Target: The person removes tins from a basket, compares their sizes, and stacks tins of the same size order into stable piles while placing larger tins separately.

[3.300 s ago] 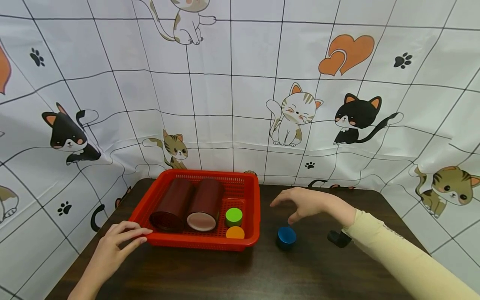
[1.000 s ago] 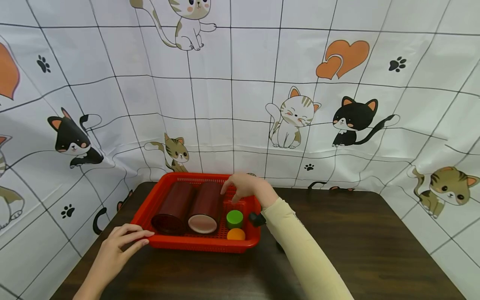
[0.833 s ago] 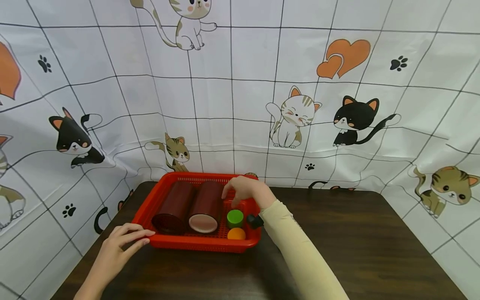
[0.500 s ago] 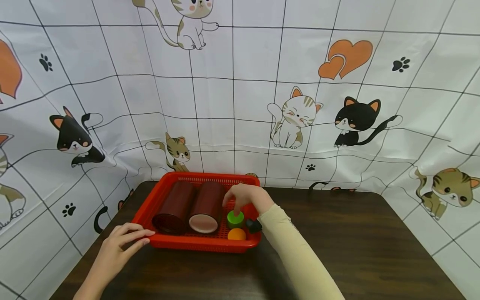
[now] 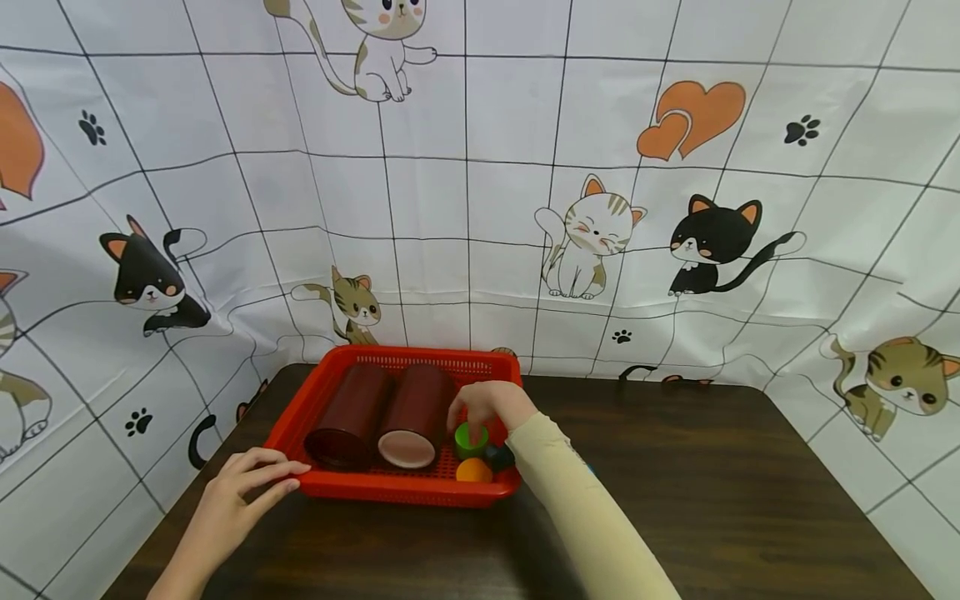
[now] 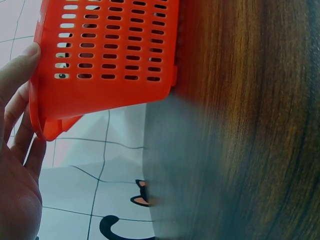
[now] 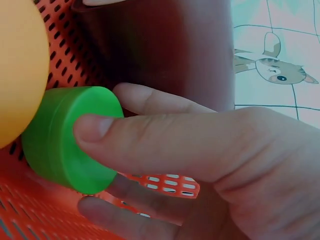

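Note:
In the head view, my left hand (image 5: 240,492) rests its fingers on the front left rim of a red plastic basket (image 5: 390,492). The left wrist view shows its thumb on one side of that rim and its other fingers on the far side. My right hand (image 5: 491,404) reaches down into the basket's right part, over a short green cylinder (image 5: 470,442). In the right wrist view, the thumb overlaps the top of the green cylinder (image 7: 95,160), with the other fingers spread round its far side. A short orange cylinder (image 5: 474,471) stands just in front.
Two dark red cylinders, a left one (image 5: 351,412) and a right one (image 5: 420,412), lie side by side in the basket. A sliver of a blue object (image 5: 592,469) shows past the right sleeve on the dark wooden table (image 5: 712,500). A cat-patterned sheet (image 5: 495,250) hangs behind.
My right hand has moved left from near the blue cylinder into the basket, then down and toward me to the green cylinder. My left hand has stayed on the rim.

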Motion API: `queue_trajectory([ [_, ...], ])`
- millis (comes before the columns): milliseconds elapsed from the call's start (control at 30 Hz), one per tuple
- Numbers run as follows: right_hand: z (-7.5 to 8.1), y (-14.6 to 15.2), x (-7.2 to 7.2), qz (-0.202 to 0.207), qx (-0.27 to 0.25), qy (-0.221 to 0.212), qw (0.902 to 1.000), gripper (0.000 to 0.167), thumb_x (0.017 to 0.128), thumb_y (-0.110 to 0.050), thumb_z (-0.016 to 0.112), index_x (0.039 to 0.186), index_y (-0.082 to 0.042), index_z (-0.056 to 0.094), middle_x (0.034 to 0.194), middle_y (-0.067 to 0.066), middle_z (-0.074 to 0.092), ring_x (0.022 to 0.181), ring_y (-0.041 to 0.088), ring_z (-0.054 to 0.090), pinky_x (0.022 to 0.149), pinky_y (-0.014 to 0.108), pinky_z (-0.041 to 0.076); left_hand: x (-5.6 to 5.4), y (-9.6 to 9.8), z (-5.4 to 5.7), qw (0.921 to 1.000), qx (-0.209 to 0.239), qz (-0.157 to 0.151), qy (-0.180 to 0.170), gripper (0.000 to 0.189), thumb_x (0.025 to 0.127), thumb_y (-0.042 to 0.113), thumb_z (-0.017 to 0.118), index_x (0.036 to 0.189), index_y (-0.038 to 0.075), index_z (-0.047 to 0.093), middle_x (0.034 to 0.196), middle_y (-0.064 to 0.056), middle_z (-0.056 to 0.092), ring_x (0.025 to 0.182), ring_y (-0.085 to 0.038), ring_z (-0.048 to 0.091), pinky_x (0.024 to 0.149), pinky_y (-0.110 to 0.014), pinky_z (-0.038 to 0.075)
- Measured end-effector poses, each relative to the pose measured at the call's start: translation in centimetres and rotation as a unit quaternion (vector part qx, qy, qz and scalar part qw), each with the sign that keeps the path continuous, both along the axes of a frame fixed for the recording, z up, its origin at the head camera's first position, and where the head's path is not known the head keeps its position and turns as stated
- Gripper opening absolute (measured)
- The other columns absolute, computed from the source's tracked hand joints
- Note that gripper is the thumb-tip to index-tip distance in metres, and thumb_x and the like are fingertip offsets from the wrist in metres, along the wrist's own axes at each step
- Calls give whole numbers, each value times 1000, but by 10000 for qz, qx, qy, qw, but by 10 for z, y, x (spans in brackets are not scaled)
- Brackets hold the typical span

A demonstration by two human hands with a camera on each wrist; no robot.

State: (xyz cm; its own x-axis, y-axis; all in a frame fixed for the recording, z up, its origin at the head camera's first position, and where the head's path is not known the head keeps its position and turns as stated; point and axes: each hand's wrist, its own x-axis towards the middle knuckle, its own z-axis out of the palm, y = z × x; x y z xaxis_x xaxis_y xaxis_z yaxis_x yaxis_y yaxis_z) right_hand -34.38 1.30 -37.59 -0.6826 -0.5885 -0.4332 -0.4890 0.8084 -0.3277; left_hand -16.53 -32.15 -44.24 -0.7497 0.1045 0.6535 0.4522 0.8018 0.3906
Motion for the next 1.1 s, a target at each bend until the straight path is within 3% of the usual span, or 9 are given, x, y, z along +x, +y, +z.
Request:
queue_trajectory([
  [267,-8,2,-2,-52,-19,-406,9992,43,75,-4,81,112,-26,73,115,-1,61,97,17,53,76,30,55,-2,2,1,10000,-16,-7,-1,40,70,4,85,99,31,78,98,15,62,97,9,40,78,-14,34],
  [733,-2,7,-1,336,169,-43,9993,52,77,-5,81,124,-24,67,110,-6,59,88,12,54,72,24,52,-1,4,2,10000,-3,-22,-94,38,73,6,84,100,33,78,99,14,62,99,9,40,79,-14,34],
  [1100,18,5,1,283,-40,215,9994,54,78,-5,80,128,-21,65,133,5,58,85,11,57,71,20,52,1,2,1,10000,-28,23,51,40,70,5,85,99,32,78,98,15,62,99,10,40,79,-16,34],
])
